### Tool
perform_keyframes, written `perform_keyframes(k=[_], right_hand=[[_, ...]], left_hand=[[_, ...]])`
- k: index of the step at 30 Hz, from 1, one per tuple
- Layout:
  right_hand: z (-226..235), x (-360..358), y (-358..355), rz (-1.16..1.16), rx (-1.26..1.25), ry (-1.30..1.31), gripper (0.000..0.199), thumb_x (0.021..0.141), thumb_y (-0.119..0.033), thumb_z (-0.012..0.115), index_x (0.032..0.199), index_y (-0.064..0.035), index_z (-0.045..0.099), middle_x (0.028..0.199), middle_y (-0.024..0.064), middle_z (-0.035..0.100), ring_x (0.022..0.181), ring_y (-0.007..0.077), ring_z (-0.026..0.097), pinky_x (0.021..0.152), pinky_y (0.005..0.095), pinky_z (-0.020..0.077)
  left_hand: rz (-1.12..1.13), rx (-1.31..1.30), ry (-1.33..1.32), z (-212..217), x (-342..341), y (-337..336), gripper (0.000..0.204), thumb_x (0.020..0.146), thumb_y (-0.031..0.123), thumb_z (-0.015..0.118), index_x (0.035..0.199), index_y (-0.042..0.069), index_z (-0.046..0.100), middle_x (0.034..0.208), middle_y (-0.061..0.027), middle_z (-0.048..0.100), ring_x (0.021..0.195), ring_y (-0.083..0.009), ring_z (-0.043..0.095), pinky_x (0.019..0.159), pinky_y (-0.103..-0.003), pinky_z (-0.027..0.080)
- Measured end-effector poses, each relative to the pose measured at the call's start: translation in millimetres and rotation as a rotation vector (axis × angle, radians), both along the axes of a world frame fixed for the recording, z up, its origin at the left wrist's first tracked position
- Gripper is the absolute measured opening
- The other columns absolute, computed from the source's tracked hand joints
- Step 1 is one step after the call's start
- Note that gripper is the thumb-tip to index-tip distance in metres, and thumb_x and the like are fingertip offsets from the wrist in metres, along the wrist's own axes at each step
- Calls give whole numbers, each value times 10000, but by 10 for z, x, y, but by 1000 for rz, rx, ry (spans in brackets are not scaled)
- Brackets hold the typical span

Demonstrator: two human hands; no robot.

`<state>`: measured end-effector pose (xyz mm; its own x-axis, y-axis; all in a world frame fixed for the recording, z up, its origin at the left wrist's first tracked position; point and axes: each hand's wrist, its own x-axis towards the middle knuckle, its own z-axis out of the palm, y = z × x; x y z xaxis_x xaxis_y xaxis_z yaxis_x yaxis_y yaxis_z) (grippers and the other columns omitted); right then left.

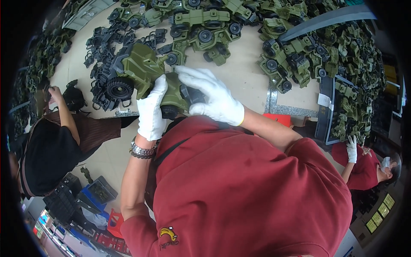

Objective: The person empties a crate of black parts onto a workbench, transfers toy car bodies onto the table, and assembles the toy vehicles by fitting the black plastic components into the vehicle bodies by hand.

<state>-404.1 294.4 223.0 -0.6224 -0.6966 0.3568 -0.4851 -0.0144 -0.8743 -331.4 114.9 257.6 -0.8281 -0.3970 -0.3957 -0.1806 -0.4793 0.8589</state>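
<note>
An olive-green toy military vehicle (142,65) with black wheels is held up close in front of my chest, tilted on its side. My left hand (150,112), in a white glove with a metal-band watch at the wrist, grips its near side, with the fingers partly hidden by the body. My right hand (217,97), also gloved in white, lies over the vehicle's right end, fingers along the top and thumb below, around a dark grey part (192,95). A large black wheel (120,88) shows at the left end.
Many similar green toy vehicles (205,36) cover the far table (244,77). Black plastic frames (102,68) lie heaped at its left. At right stands a grey-rimmed crate (327,109) of green vehicles, near a masked co-worker (364,165). Another person (51,150) works at left.
</note>
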Motion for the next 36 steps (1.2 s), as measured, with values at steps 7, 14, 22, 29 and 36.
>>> perform_keyframes(k=[7, 14, 22, 29, 36], right_hand=[[88, -5, 104, 37, -38, -61, 716, 712, -183, 762, 1377, -77, 522, 1516, 122, 424, 1293, 367, 439, 1082, 426, 386], [17, 12, 242, 2, -105, -142, 642, 767, -213, 730, 1355, -57, 522, 1523, 123, 416, 1294, 373, 440, 1079, 432, 388], [290, 176, 412, -241, 230, 282, 1021, 569, -546, 822, 1403, -86, 454, 1463, 180, 386, 1236, 431, 438, 1035, 537, 367], [-226, 54, 437, -485, 64, 360, 482, 683, -391, 792, 1052, -112, 658, 1097, 91, 633, 959, 328, 592, 828, 434, 483], [-440, -32, 645, -577, 152, 353, 292, 715, -276, 766, 952, -132, 674, 1049, 75, 661, 924, 300, 618, 800, 414, 496]], left_hand=[[-69, -294, 46, 5, -5, 66, 348, 926, 142, 690, 1239, 26, 591, 1184, -40, 621, 1025, -118, 588, 894, -292, 492], [-73, -408, 113, 41, -98, 273, 337, 908, 159, 712, 1201, 21, 618, 1095, -36, 652, 981, -133, 624, 856, -298, 518], [89, 658, -289, -88, -102, 695, 487, 938, 525, 573, 1254, 156, 610, 1229, -65, 643, 1168, -265, 575, 1007, -440, 451], [184, 719, -495, -309, -144, 1058, 449, 984, 492, 418, 1215, 166, 624, 1227, -62, 650, 1190, -262, 578, 1010, -514, 439], [65, 850, -488, -587, -321, 1259, 604, 984, 609, 331, 1302, 130, 515, 1313, -113, 558, 1236, -318, 517, 1043, -592, 395]])
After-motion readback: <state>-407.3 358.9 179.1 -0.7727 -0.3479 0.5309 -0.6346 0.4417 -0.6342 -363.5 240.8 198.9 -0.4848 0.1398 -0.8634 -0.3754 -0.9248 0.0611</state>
